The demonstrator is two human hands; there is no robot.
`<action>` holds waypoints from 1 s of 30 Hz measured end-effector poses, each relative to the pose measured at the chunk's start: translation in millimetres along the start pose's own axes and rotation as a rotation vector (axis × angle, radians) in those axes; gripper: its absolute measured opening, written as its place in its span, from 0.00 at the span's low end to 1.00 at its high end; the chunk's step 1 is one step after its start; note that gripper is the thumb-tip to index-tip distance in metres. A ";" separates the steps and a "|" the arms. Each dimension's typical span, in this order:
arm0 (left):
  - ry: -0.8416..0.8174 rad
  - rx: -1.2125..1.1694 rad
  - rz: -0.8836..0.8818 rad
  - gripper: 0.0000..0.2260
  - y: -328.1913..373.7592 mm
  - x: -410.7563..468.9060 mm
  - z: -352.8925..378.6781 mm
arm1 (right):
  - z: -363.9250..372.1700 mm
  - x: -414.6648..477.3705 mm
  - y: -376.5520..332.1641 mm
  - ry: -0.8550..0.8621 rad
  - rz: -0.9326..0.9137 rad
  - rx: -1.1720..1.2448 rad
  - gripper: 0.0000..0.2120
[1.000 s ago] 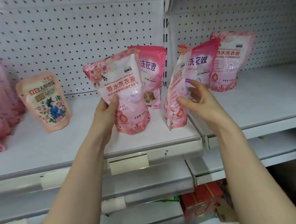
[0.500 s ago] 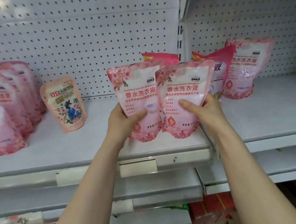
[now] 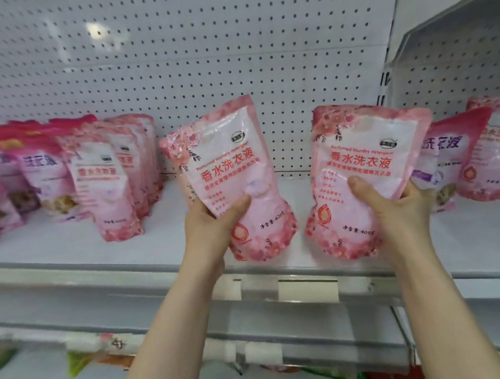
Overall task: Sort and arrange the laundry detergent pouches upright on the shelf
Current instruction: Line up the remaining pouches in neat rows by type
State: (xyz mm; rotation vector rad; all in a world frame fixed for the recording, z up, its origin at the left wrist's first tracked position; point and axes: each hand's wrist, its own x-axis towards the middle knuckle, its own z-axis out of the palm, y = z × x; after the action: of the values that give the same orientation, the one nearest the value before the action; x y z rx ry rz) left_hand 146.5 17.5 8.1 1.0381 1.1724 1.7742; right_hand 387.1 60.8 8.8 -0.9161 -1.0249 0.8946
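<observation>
While two matching pale pink pouches are being held up in front of the shelf (image 3: 58,260), one in each hand, their printed faces are being kept turned toward the viewer, probably so that the labels can be compared and the pouches sorted with their own kind. The left pouch (image 3: 230,172) is being gripped low on its body by the left hand (image 3: 212,227), with the thumb pressed across the front and the fingers wrapped behind, out of sight; it is being tilted slightly to the left. The right pouch (image 3: 365,168) is being clasped in the same manner by the right hand (image 3: 398,212), thumb on the front and fingers (image 3: 412,189) curling round its right edge. Both are being carried by their heavy lower halves, seemingly because the liquid settles there and the flat bases can then be set down squarely. Whether the bases are touching the shelf cannot be told. To the left, a standing row of pale pink pouches (image 3: 109,191) is being shown upright against the pegboard (image 3: 189,52), with darker pink ones (image 3: 7,180) beyond it; that row is judged the likely destination. To the right, a darker pouch (image 3: 451,152) and another pale one (image 3: 496,152) are leaning, not yet sorted.
</observation>
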 end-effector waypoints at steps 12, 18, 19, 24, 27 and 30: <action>0.202 0.184 0.078 0.11 33.8 3.9 -196.5 | 149.5 -35.0 33.4 0.139 0.014 -0.040 0.12; 0.170 0.228 0.053 0.10 37.0 24.7 -216.5 | 183.4 -5.7 47.4 0.211 0.067 0.005 0.13; 0.172 0.235 0.055 0.10 36.2 28.0 -215.9 | 186.7 -0.1 50.2 0.215 0.074 0.003 0.13; 0.203 0.245 0.065 0.09 32.6 43.4 -209.3 | 195.6 29.9 63.5 0.191 0.090 -0.063 0.09; 0.211 0.232 0.055 0.10 30.8 52.3 -206.9 | 201.2 22.5 51.7 0.260 -0.126 -0.334 0.17; 0.213 0.222 0.051 0.10 26.3 58.8 -203.0 | 219.9 6.5 38.5 0.246 -0.667 -0.594 0.23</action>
State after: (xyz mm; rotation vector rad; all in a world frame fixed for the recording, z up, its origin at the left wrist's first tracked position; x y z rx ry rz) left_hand -65.0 -4.4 -4.9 1.0314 1.5136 1.8607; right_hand 173.4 122.6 29.9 -1.0366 -1.2890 -0.0947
